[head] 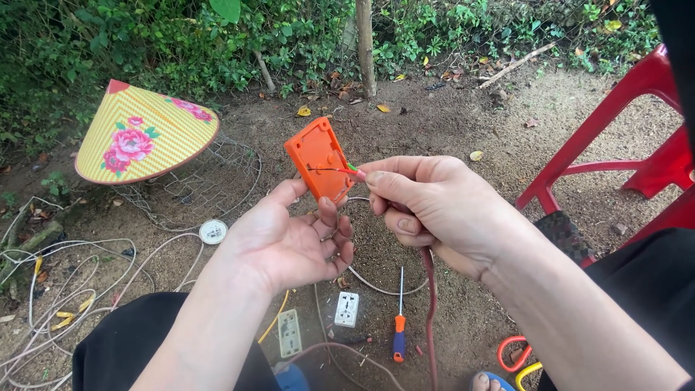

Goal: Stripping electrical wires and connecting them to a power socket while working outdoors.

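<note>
While left hand (289,242) props orange box (319,159) upright on fingertips, right hand (427,206) pinches thin wire (334,170) at box's right edge. Wire runs leftward across box face; box's long axis stands near vertical. Screwdriver (399,326) lies on dirt below.

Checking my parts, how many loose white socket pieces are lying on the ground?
2: one white socket left of the screwdriver, and another socket further left near the yellow cable. More may be hidden.
</note>
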